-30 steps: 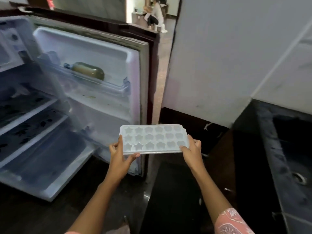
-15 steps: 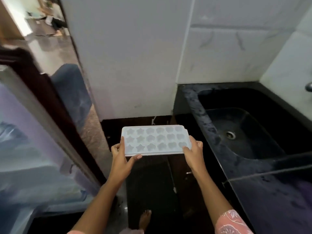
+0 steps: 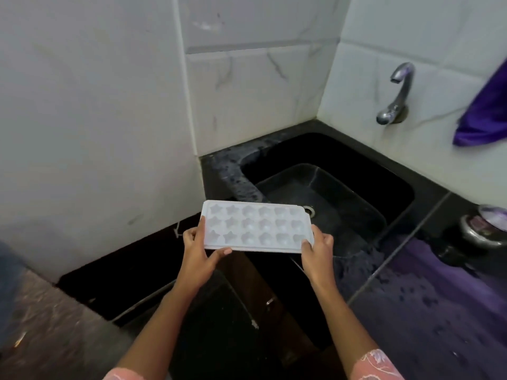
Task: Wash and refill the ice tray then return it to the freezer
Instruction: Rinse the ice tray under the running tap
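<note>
I hold a white plastic ice tray point(image 3: 256, 226) with star- and round-shaped cells level in front of me, at the near left corner of a black sink point(image 3: 326, 187). My left hand point(image 3: 199, 249) grips the tray's left end, thumb under the front edge. My right hand point(image 3: 318, 249) grips its right front corner. The cells look empty. A chrome tap point(image 3: 395, 94) juts from the tiled wall above the sink's right side. The freezer is out of view.
White marble-look tiled walls point(image 3: 109, 105) rise on the left and behind the sink. A wet black counter point(image 3: 439, 311) runs to the right, with a steel dish holding soap point(image 3: 485, 229). A purple cloth point(image 3: 488, 111) hangs on the wall at the far right.
My view has swung right from the open fridge to the sink, and the tray, held in both hands the same way, now sits at the sink's edge. The tap has come into view.
</note>
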